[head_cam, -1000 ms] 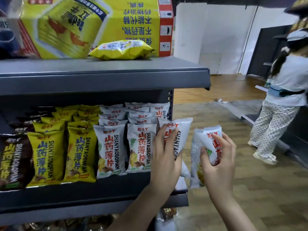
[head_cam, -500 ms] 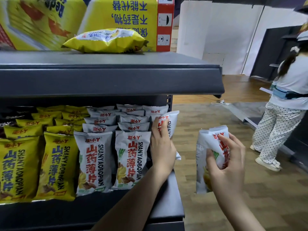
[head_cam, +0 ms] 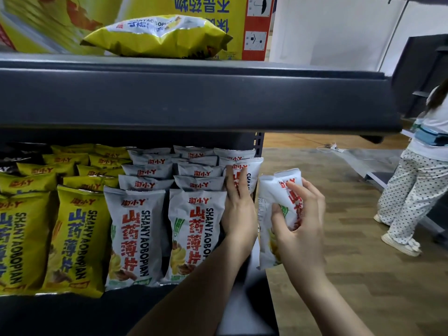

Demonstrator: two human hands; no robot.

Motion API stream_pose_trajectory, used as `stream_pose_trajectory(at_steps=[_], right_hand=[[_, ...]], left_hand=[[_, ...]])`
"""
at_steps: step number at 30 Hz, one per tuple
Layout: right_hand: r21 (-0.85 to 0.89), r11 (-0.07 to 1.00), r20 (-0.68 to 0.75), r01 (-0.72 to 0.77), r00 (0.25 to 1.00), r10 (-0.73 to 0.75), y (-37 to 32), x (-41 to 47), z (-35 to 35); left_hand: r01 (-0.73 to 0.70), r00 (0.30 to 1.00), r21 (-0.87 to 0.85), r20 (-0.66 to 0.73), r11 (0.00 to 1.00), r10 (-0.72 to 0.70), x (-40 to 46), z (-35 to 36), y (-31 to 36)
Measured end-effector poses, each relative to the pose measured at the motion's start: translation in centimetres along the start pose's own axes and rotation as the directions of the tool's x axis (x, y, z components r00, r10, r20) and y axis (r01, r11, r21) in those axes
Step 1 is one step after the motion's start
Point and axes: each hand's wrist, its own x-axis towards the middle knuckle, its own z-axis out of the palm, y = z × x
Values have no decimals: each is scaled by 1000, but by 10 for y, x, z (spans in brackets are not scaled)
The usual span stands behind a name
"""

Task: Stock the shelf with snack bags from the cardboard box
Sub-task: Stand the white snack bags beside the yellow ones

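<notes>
Left hand (head_cam: 238, 209) flat, fingers straight, pressing on the rightmost white snack bag (head_cam: 252, 174) of the row on the shelf (head_cam: 194, 100). Right hand (head_cam: 299, 221) curled around another white bag (head_cam: 274, 190), upright, just beside the shelf end.

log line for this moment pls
left hand: flat against rightmost white bag on shelf | right hand: holds white snack bag off shelf's right end | step: placing, not yet shelved

White wall (head_cam: 339, 32); wood-plank floor (head_cam: 363, 275); dark panel, maybe door (head_cam: 417, 69).
</notes>
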Motion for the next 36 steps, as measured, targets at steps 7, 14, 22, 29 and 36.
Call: stream_pose_trajectory(at_steps=[7, 14, 22, 29, 36], right_hand=[[-11, 1000, -16, -14, 1000, 14, 9, 3, 3], [37, 988, -45, -153, 987, 155, 22, 2, 11], [52, 983, 14, -174, 985, 173, 29, 2, 45], [-17, 978, -8, -210, 978, 210, 32, -2, 76], [199, 913, -31, -357, 928, 370, 22, -1, 82]], left_hand=[[15, 991, 47, 130, 999, -21, 0, -4, 6], [161, 977, -224, -105, 961, -188, -11, -4, 4], [366, 917, -570, 86, 735, -390, -29, -21, 10], [442, 885, -645, 203, 623, -419, -29, -32, 12], [487, 860, -625, 222, 611, -459, -20, -37, 16]])
